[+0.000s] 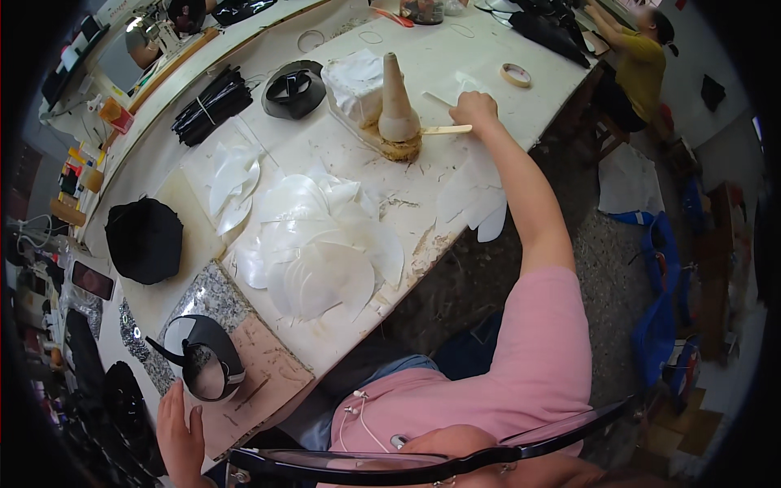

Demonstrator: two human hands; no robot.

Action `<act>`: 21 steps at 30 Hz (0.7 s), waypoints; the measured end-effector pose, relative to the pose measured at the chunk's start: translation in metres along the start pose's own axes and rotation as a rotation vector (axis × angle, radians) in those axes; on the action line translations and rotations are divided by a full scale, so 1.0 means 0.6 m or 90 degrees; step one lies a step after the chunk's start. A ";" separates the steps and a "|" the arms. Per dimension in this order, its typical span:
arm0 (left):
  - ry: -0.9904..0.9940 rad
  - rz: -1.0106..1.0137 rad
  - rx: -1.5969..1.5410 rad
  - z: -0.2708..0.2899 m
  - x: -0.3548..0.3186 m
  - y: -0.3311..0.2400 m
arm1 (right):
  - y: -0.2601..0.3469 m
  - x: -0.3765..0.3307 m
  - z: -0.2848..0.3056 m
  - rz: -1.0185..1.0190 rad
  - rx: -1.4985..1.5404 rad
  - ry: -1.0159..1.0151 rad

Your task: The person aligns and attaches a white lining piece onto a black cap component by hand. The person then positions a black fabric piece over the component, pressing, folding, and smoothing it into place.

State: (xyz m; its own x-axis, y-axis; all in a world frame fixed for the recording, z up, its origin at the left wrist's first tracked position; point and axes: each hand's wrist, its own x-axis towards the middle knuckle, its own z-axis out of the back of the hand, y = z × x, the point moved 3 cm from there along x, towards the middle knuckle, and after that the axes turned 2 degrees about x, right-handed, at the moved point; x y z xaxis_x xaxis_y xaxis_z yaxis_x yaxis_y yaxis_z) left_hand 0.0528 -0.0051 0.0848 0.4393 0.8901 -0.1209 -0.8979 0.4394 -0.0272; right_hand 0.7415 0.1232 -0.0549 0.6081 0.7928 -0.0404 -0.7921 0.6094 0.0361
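Observation:
My right hand (476, 111) reaches across the table with its fingers curled down and closed. A white strip (437, 99) and a translucent sheet piece (468, 83) lie at its fingers; what it grips is hidden. Just before it, a flat wooden stick (446, 130) sticks out from a glue-crusted pot topped by a tall cone (396, 98). My left hand (181, 431) is open, its fingers extended beside a curved black piece with a pale inside (215, 358). That piece stands on a stone slab with a pinkish board (260, 350).
Translucent white curved sheets (317, 244) are heaped mid-table, with more near the edge (480, 195). Around them are a black faceted piece (145, 240), a tied black bundle (211, 106), a white block (354, 85), a tape roll (516, 75) and a phone (93, 281). A person in yellow (643, 73) sits far right.

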 end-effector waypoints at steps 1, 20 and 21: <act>-0.009 0.041 -0.060 0.012 0.007 -0.018 | 0.004 -0.002 0.007 0.027 -0.006 0.010; 0.476 -0.620 -0.918 -0.162 0.098 -0.364 | -0.065 -0.353 0.057 0.283 1.089 0.158; 0.466 -0.542 -0.943 -0.168 0.092 -0.353 | -0.016 -0.420 0.055 0.422 1.044 0.375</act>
State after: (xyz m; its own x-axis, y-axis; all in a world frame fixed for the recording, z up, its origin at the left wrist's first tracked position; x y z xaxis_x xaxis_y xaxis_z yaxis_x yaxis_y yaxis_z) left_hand 0.2642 -0.0609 -0.0161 0.9923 0.1138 0.0488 0.0631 -0.1251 -0.9901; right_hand 0.5978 -0.0820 -0.0123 -0.1172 0.9884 0.0970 0.1913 -0.0734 0.9788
